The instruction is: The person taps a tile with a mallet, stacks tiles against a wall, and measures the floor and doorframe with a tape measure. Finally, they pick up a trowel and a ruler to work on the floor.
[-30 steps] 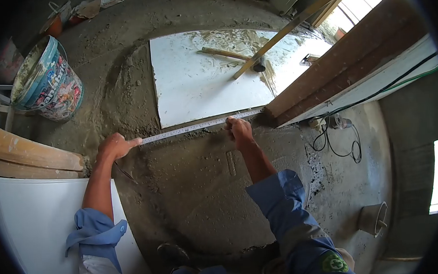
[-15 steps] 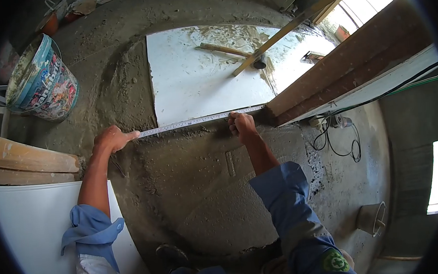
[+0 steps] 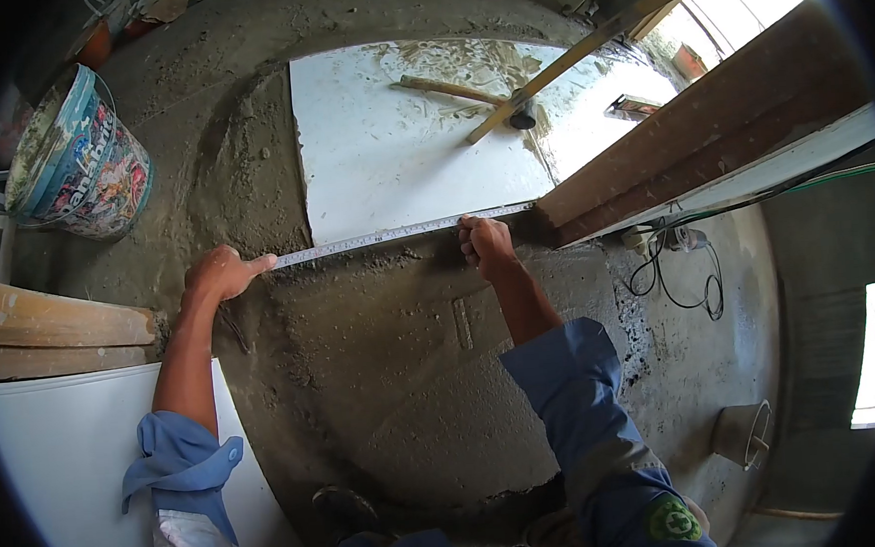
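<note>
A white tape measure [image 3: 375, 238] stretches from my left hand across to the foot of the brown wooden post [image 3: 669, 129]. My left hand [image 3: 222, 276] is closed on the tape's left end, its thumb pointing right along it. Farther right, my right hand [image 3: 485, 243] pinches the tape between bent fingers. Just beyond the tape lies a white panel [image 3: 382, 177] smeared with wet mortar. On the panel rests a mallet [image 3: 457, 94] with a wooden handle and dark head, beside a long wooden stick [image 3: 565, 70].
A paint bucket [image 3: 101, 174] stands at upper left. Light wooden boards [image 3: 59, 317] and a white sheet [image 3: 67, 447] are at left. A corded power tool [image 3: 681, 240] lies at right, above a small pail [image 3: 738, 436]. Rough wet mortar [image 3: 361, 328] covers the floor.
The view has shifted slightly. Both hands keep their hold on the tape, which stays stretched in nearly the same place.
</note>
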### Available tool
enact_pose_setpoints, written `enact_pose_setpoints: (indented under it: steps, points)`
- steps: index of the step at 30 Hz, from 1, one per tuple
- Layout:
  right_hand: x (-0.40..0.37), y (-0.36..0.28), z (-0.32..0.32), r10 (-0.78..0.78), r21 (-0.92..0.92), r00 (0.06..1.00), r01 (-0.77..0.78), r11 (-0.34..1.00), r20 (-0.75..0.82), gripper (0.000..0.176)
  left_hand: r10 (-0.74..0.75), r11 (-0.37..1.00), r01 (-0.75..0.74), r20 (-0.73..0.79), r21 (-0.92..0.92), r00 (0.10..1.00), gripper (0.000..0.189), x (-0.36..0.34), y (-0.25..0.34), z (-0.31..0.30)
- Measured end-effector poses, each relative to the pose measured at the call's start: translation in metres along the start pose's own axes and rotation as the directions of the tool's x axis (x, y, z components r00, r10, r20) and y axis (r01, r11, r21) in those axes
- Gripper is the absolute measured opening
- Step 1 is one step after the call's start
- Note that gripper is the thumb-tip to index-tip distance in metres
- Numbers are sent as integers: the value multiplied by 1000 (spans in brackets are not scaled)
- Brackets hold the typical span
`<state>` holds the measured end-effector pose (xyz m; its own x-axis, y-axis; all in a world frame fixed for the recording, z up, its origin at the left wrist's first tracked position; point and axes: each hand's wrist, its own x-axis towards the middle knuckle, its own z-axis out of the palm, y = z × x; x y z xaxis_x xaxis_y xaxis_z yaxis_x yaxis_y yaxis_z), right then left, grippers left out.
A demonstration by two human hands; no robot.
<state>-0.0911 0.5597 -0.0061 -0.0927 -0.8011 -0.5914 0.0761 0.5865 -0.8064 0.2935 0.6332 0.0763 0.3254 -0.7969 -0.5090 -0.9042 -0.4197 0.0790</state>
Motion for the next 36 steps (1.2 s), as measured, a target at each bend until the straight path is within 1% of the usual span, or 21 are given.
enact_pose_setpoints:
  steps: [3,6,8,11,18,23,26,30,33,35,36]
  points:
    - [4,1,-1,11,10,1000,-11,1000,21,20,-9,1000,10,11,-3,1000,88,-1,1,-1]
    - [6,0,-2,18,13,999,-19,1000,39,20,-13,1000,13,-19,11,1000,86,1,2,1]
    - [4,-4,-1,25,10,999,-26,1000,41,20,-43,999,43,-25,19,999,84,1,5,0]
    - [0,-4,1,24,5,1000,-25,1000,15,19,-48,997,51,-54,49,997,83,4,6,2]
    - [6,0,0,22,12,1000,-22,1000,11,18,-62,996,63,-19,55,998,82,2,9,0]
    - [7,5,-3,36,12,999,-36,999,16,16,-42,998,45,-65,51,997,83,4,9,4]
    - [7,5,-4,22,3,1000,-22,1000,7,16,-50,998,51,-25,47,998,82,2,12,0]
    - [10,6,-3,35,10,999,-35,999,9,18,-47,997,50,-54,53,997,81,5,11,4]
    - [8,5,-3,25,7,1000,-25,1000,14,18,-64,996,65,-24,58,998,81,3,14,0]
    - [8,5,-3,18,5,1000,-19,1000,15,18,-72,996,71,31,53,997,86,2,14,-2]
    - [8,5,-3,19,4,1000,-19,1000,17,18,-74,996,72,33,52,997,86,2,13,0]
